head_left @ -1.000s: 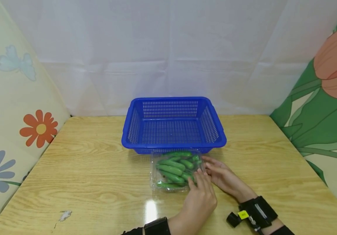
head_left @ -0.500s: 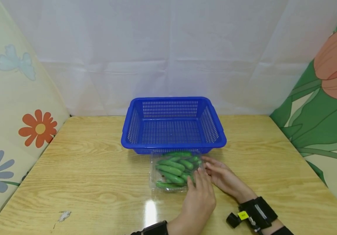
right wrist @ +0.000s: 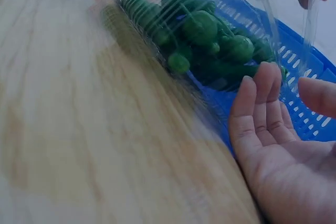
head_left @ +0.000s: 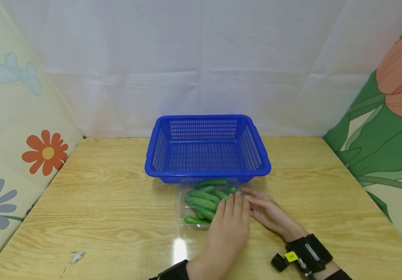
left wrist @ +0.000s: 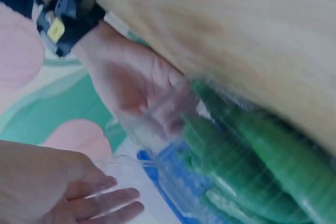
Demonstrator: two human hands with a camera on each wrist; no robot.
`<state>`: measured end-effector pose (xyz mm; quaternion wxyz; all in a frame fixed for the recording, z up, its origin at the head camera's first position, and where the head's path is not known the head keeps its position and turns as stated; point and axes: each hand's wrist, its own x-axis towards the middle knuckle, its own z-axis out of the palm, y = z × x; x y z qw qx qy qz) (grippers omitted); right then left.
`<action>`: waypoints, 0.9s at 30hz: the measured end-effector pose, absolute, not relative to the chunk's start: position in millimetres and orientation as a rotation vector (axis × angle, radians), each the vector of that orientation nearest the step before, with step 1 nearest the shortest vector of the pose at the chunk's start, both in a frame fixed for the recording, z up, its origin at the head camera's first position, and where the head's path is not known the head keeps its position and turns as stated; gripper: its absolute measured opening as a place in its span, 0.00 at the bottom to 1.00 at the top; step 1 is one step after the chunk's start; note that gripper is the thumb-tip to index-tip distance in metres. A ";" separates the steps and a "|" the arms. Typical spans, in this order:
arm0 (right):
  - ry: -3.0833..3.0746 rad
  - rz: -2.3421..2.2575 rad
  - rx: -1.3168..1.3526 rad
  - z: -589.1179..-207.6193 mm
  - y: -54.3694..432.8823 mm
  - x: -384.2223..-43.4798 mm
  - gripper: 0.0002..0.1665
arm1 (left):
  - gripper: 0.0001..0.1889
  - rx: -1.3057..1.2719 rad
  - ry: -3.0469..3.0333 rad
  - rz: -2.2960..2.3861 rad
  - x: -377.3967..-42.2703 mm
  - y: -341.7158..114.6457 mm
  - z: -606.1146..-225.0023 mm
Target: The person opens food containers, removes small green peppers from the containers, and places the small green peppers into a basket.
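Observation:
A clear plastic clamshell box point(head_left: 183, 208) of small green cucumbers point(head_left: 201, 203) lies on the table against the basket's near side. My left hand point(head_left: 227, 229) reaches over the box's right part. It appears to pinch the edge of the clear lid point(right wrist: 310, 30), which stands raised from the box rim in the right wrist view; its thumb is hidden in the head view. My right hand point(head_left: 271, 216) is at the box's right side. Its relaxed fingers point(right wrist: 262, 114) touch the wall, with the thumb apart from them. The clear plastic's outline is faint.
Just behind the box stands a blue plastic basket point(head_left: 208, 174) with slotted walls. A wooden table point(head_left: 99, 202) extends around both, with a small pale worn patch point(head_left: 77, 256) at its front left. White cloth point(head_left: 201, 58) hangs behind, and flower-patterned panels flank the sides.
My left hand has shifted left and slightly up in the head view, covering more of the cucumbers. The lid's near-right part seems to rise with it. The right hand has hardly moved.

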<state>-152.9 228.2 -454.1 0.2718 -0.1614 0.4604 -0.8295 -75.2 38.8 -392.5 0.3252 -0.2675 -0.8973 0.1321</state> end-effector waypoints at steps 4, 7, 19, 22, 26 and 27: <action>1.181 -2.201 -0.540 -456.0 228.9 -154.7 0.20 | 0.19 -0.687 -2.227 0.199 -84.2 29.4 -391.3; 1.200 -2.168 -0.604 -456.4 228.2 -155.5 0.20 | 0.16 -0.704 -2.161 0.125 -89.3 20.4 -387.5; 1.544 -1.989 -0.581 -449.8 222.2 -152.3 0.08 | 0.10 -0.772 -2.056 -0.131 -105.0 -24.0 -361.4; 1.607 -1.954 -0.541 -447.0 219.3 -151.1 0.10 | 0.09 -0.755 -2.083 -0.194 -108.9 -34.5 -355.6; 1.692 -1.901 -0.487 -442.5 216.9 -149.2 0.19 | 0.15 -0.741 -2.204 -0.282 -109.7 -45.9 -349.3; 1.709 -1.888 -0.474 -441.2 216.5 -148.6 0.20 | 0.16 -0.744 -2.228 -0.298 -109.7 -48.2 -348.2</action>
